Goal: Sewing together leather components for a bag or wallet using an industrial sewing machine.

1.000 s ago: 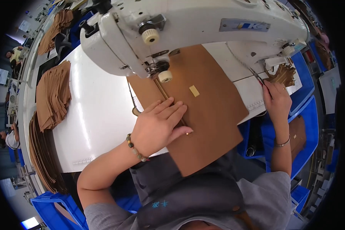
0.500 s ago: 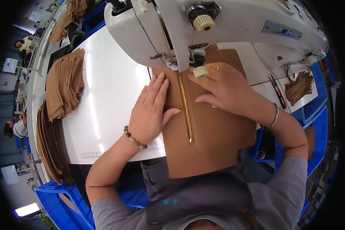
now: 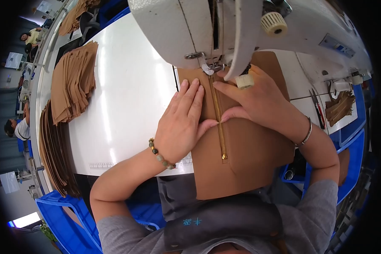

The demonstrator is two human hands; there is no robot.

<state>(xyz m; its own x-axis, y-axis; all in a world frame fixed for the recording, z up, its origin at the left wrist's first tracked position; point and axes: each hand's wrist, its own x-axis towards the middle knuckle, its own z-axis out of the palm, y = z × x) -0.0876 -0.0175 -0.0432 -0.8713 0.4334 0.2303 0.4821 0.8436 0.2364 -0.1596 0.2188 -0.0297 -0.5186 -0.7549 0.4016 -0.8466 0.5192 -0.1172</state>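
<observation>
A brown leather-like panel (image 3: pixel 249 156) lies under the head of a white sewing machine (image 3: pixel 161 29). Down its middle runs a brass zipper (image 3: pixel 221 137), with its pull at the near end. My left hand (image 3: pixel 183 114) rests flat on the panel left of the zipper, fingers stretched toward the presser foot (image 3: pixel 211 70). To the right, my right hand (image 3: pixel 258 95) presses on the panel with fingers extended; the machine partly hides its fingertips. Both thumb tips meet over the zipper's teeth. Neither hand grips anything.
Stacks of brown pieces (image 3: pixel 74 82) sit along the table's left side. At the right are scissors (image 3: pixel 317 108) and a bundle of brown strips (image 3: pixel 340 108). Blue bins (image 3: pixel 63 216) stand below the table's edges. Other people are at far left.
Both thumbs have come together over the zipper, where they were apart before. The machine and panel appear farther right in the picture, as the view has shifted.
</observation>
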